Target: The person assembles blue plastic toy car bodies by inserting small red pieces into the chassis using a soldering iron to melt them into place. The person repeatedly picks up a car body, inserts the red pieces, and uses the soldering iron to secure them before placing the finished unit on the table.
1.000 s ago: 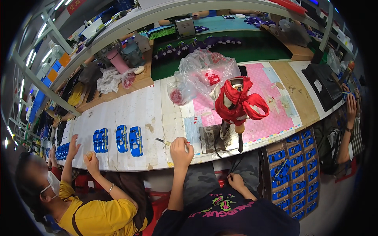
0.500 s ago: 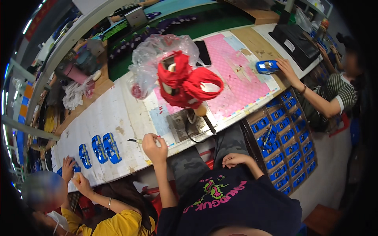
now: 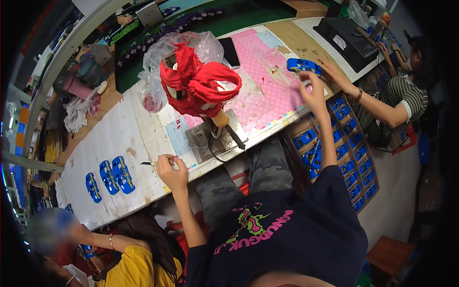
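My left hand (image 3: 173, 173) is closed at the table's front edge, fingertips pinched on a small red piece (image 3: 175, 157). Beside it, a thin dark-bladed tool with a pale handle (image 3: 152, 163) lies on the white board. My right hand (image 3: 313, 95) is raised over the pink mat (image 3: 253, 71), fingers apart and holding nothing visible. Just beyond its fingertips sits a blue toy car (image 3: 304, 66). A co-worker's hand (image 3: 334, 76) is close to the car's right side. Between my hands stands a machine wrapped in red cloth (image 3: 205, 88).
Several blue toy cars (image 3: 109, 178) stand on the left of the white board. A divided box (image 3: 330, 143) by my right leg holds many more. Behind the machine lie a clear plastic bag (image 3: 153, 62) and a phone (image 3: 230, 52). A yellow-sleeved person (image 3: 134, 265) sits at left.
My right hand has risen from my lap to the blue car. The co-worker at right has moved the car leftward on the mat and loosened their grip. My left hand stays pinched.
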The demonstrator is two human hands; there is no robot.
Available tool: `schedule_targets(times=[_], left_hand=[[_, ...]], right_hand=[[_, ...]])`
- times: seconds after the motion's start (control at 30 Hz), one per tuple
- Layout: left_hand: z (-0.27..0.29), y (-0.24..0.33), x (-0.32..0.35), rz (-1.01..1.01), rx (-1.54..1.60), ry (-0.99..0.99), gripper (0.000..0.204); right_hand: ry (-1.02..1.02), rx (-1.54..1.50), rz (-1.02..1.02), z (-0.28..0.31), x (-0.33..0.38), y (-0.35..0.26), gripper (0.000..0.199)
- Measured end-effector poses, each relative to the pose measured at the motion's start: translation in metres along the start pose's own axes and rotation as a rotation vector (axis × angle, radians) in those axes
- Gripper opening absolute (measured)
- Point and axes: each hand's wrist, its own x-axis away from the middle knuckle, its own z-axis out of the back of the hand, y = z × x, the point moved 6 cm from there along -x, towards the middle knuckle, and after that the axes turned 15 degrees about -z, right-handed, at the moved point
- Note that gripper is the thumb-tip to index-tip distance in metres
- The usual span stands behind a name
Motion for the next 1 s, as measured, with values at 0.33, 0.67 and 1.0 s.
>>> schedule_targets(times=[0.33,0.67,1.0], left_hand=[[0.001,-0.002,-0.001,-0.003,0.018,0.041,0.008],[0.064,0.017,0.001,0.151,0.308,0.239,0.004],[0.037,0.150,-0.016,0.001,1.046,-0.164,0.017]], right_hand=[[-0.054,0.671,-0.077,-0.007,-0.079,0.075,0.053],[0.060,-0.550,-0.447,0.064,0.037,0.040,0.042],[-0.572,-2.012,-1.297,0.004,0.193,-0.054,0.068]])
